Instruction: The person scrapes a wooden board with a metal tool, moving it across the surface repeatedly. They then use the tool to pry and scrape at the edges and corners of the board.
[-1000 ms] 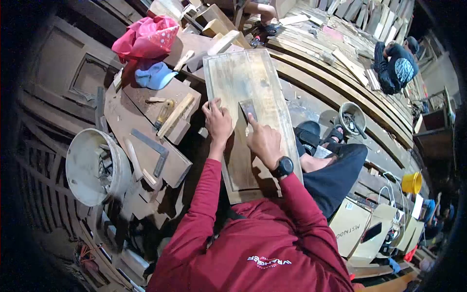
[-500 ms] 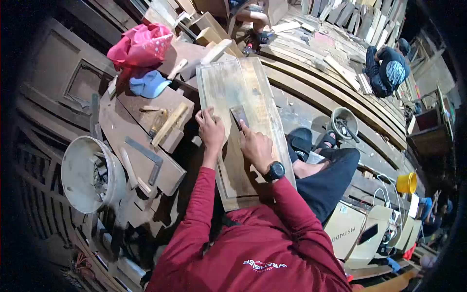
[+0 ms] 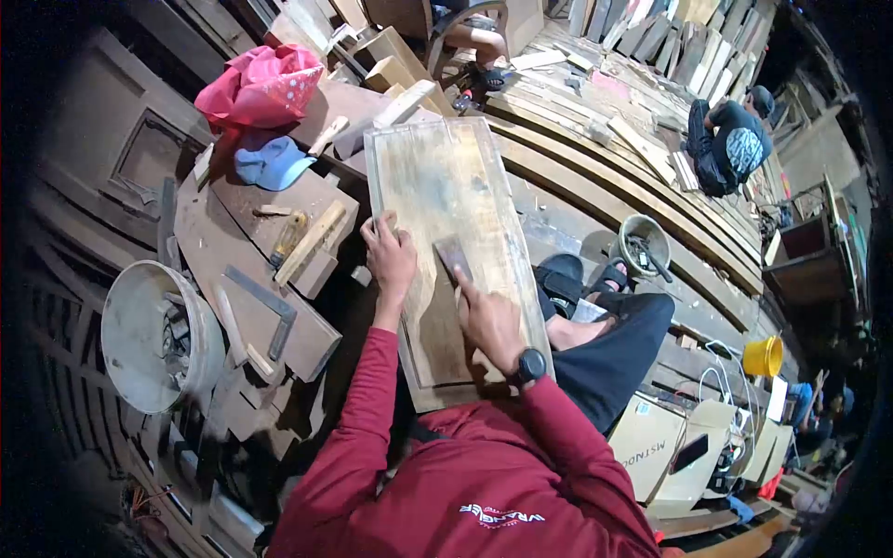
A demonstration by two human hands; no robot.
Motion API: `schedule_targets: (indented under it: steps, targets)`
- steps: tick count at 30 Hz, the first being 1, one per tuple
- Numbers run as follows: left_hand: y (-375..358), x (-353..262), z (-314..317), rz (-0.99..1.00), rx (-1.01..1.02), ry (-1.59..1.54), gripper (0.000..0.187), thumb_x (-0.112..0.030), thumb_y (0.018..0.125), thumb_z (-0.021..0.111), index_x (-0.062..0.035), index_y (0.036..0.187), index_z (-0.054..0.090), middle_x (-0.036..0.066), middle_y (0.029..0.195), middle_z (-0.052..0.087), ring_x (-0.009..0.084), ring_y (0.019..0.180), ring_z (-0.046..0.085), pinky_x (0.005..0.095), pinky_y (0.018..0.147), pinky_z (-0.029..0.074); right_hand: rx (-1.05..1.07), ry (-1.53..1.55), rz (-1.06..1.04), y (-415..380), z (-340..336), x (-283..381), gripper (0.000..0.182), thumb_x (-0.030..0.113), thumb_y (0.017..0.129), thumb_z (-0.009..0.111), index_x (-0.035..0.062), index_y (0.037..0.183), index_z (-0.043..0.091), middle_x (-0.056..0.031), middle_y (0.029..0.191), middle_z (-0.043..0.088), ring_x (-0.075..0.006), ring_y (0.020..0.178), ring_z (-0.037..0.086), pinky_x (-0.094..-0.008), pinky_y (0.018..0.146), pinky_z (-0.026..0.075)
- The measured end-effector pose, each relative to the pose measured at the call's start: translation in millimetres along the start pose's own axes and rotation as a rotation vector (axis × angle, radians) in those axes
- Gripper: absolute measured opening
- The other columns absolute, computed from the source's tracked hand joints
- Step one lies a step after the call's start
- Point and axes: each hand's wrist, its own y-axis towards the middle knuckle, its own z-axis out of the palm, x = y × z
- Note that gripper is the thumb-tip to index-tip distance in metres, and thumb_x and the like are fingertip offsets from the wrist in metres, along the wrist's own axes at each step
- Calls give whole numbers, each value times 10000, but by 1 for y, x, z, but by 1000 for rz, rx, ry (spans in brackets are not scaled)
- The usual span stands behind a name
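Observation:
A wooden panel (image 3: pixel 442 177) with a raised border lies across the lap, pale at its far part and darker brown nearer the body. My right hand (image 3: pixel 491 325) is closed on a flat scraper blade (image 3: pixel 453 259), index finger stretched along it, with the blade against the panel's face. At the panel's left edge is my left hand (image 3: pixel 389 260), its fingers bent over the border and holding the panel.
To the left, a bench (image 3: pixel 205 237) bears a metal square (image 3: pixel 265 298), a hand plane (image 3: pixel 312 242), a blue cap (image 3: pixel 272 164) and a pink bag (image 3: pixel 260 88). Buckets stand left (image 3: pixel 139 349) and right (image 3: pixel 646 244). A person (image 3: pixel 735 139) sits at the upper right.
The whole view has shifted slightly, with most things a little further left. My right hand and the scraper have moved slightly nearer my body along the panel. My left hand keeps its hold.

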Motion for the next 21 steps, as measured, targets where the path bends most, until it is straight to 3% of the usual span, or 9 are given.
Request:
schedule_targets:
  steps: [4,11,14,15,18,21]
  targets:
    - [2,5,-1,28,-16,-8,359,-184,921,615,-134,1272,560,185,1309,492,434,1139,590,526,907,509,38,39,48,12,-7,6,469,236,948,572,262,1415,601,-242,657,647,-424,614,659,-549,595,522]
    - [-1,-1,-1,10,4,-7,365,-170,930,582,-97,1286,548,191,1278,507,417,1115,594,506,919,494,177,44,92,-102,-34,-2,531,205,909,647,299,1429,601,-212,586,614,-393,522,635,-520,508,500]
    - [1,-4,-1,-51,41,26,361,-184,944,579,-121,1299,548,189,1307,498,416,1096,618,506,915,502,182,31,79,-82,-22,-1,520,202,915,645,268,1430,602,-202,583,611,-385,514,627,-515,529,506]
    - [1,-1,1,-33,29,29,360,-188,947,578,-128,1301,550,187,1316,497,416,1099,619,506,918,503,10,113,-32,-69,-11,-4,531,235,933,629,239,1460,568,-202,597,620,-379,507,621,-499,545,513]
    - [-1,4,1,12,9,35,356,-190,947,588,-141,1298,555,182,1328,494,422,1098,620,510,918,506,17,43,-49,-27,17,-10,616,252,952,579,227,1550,434,-181,607,637,-367,513,641,-500,502,510]
    - [-1,-3,-4,1,24,40,357,-169,930,609,-132,1281,557,180,1319,490,426,1075,623,511,911,507,84,32,-7,-34,3,-1,611,251,941,593,215,1535,455,-189,627,644,-374,539,649,-497,517,517]
